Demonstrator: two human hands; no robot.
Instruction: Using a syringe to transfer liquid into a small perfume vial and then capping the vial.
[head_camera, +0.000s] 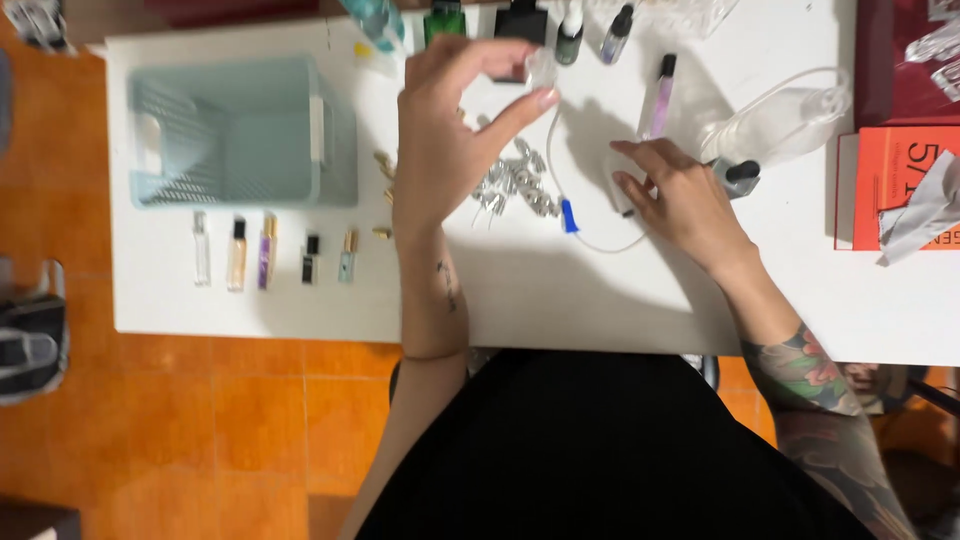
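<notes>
Basket: pale blue basket (240, 130) on the white tabletop (560, 300), landmark at left.
Vials: five small vials (268, 251) lined just below the basket, sorted for reach.
Left hand: left hand (445, 130) right of the basket, raised, grip pinching a small clear vial (541, 68) for filling, I judge.
Right hand: right hand (680, 195) far right of the basket, fingers loosely spread, steadying thin clear tubing (560, 180).

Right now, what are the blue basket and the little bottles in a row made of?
The basket looks like matte pale-blue plastic: its walls are moulded into fine slats. The row of small bottles beside it seems to be clear glass or hard plastic, since the coloured liquids show through; which of the two, I cannot tell. The table has a smooth white surface.
</notes>
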